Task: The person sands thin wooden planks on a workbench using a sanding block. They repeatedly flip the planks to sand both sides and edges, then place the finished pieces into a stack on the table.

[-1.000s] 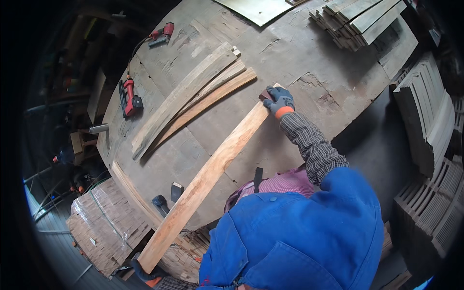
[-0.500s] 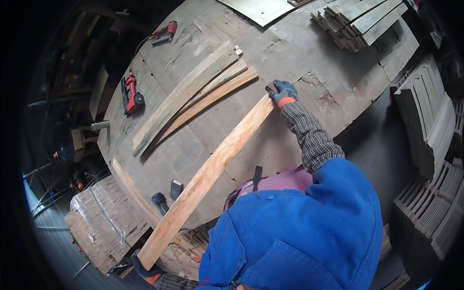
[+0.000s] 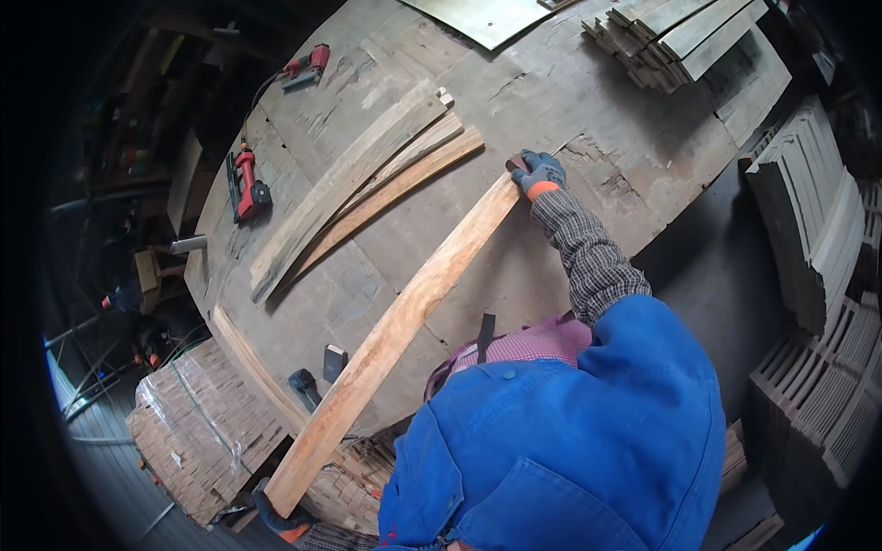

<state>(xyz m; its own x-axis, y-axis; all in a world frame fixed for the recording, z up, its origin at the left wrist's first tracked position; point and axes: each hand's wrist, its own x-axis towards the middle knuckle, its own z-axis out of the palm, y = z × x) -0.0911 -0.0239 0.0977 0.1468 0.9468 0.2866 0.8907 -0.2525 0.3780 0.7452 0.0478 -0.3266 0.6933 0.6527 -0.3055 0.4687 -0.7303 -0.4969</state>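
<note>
A long, pale wooden board (image 3: 404,312) slants across the near side of the worktable, its near end out past the edge. My left hand (image 3: 274,516), in a dark glove with an orange cuff, is closed round that near end. At the far end my right hand (image 3: 542,173), gloved in grey, is closed on a small brown block (image 3: 516,163) held against the board's tip. The block's underside is hidden. Several curved wooden slats (image 3: 354,188) lie beyond the board. A dark block (image 3: 334,362) and a black-handled tool (image 3: 304,386) rest beside the board's left edge.
On the worktable (image 3: 551,101), two red nail guns (image 3: 246,186) lie at the left and far left. A stack of boards (image 3: 675,41) and a pale panel (image 3: 478,18) sit at the far side. Stacked curved slats (image 3: 808,211) stand right; a wrapped wood stack (image 3: 207,422) stands left.
The view has shifted very slightly. Both hands keep their holds on the board's near end and the brown block, with almost no movement.
</note>
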